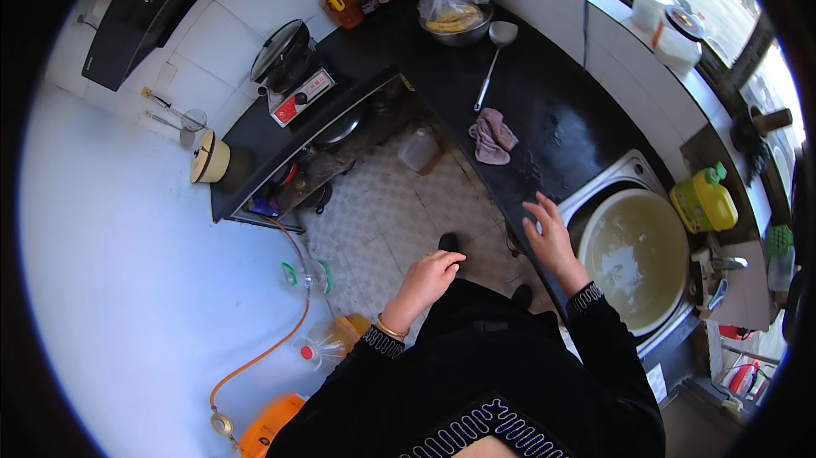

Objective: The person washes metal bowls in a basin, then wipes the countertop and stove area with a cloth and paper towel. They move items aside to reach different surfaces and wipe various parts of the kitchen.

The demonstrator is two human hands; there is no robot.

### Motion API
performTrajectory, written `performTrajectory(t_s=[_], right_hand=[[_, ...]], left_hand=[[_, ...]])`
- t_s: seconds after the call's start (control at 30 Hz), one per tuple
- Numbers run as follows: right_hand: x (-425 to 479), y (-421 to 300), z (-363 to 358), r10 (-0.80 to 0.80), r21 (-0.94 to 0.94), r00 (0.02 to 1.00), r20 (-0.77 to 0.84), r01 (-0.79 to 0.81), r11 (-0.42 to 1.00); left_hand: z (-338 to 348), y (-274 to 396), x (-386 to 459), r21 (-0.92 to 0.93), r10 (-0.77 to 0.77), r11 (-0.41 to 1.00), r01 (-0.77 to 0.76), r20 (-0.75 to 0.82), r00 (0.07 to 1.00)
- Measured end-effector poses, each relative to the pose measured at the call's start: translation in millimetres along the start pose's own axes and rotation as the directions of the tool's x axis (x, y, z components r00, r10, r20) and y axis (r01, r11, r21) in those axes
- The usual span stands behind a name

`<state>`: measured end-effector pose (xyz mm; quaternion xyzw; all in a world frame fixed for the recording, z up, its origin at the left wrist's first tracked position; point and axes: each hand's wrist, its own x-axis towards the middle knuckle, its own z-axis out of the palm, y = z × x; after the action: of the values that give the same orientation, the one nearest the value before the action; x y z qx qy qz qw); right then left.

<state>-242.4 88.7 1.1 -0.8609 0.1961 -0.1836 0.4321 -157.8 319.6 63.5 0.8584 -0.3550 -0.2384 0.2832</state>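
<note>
My left hand [428, 281] hangs in the air in front of my body above the tiled floor [376, 235], its fingers loosely bent and nothing seen in them. A gold bracelet circles that wrist. Over the front edge of the black countertop [535, 120] is my right hand [552, 238], empty, with its fingers spread. It is just left of the sink [612, 171], where a large basin [590, 248] holds cloudy water. Beyond my right hand lie a crumpled pinkish cloth [493, 137] and a long-handled wok spatula [491, 69].
A metal bowl [456, 36] of yellow food under a plastic bag is at the far corner. A gas stove [303, 95] carries a lidded wok [280, 56]. A yellow detergent jug [704, 200] stands beside the faucet [727, 263]. An orange hose [274, 353] runs down at left.
</note>
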Motion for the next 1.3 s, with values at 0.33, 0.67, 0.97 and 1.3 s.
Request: performTrajectory(t_s=[0.33, 0.67, 0.97, 1.3], right_hand=[[180, 3, 114, -0.157, -0.452, 0.987, -0.034, 0.125, 0.883], [116, 3, 113, 0.113, -0.590, 0.985, -0.127, -0.167, 0.790], [104, 8, 105, 0.140, -0.625, 0.990, 0.009, -0.104, 0.774], [152, 97, 18, 0.276, -0.661, 0.831, -0.483, -0.553, 0.508]], left_hand=[[-92, -68, 138, 0.031, 0.243, 0.969, -0.245, 0.076, 0.967], [-122, -105, 238, 0.055, 0.318, 0.931, -0.360, 0.360, 0.877], [-79, -73, 291, -0.053, 0.346, 0.937, -0.345, 0.279, 0.896], [-38, -63, 375, 0.253, 0.084, 0.963, -0.089, 0.030, 0.996]])
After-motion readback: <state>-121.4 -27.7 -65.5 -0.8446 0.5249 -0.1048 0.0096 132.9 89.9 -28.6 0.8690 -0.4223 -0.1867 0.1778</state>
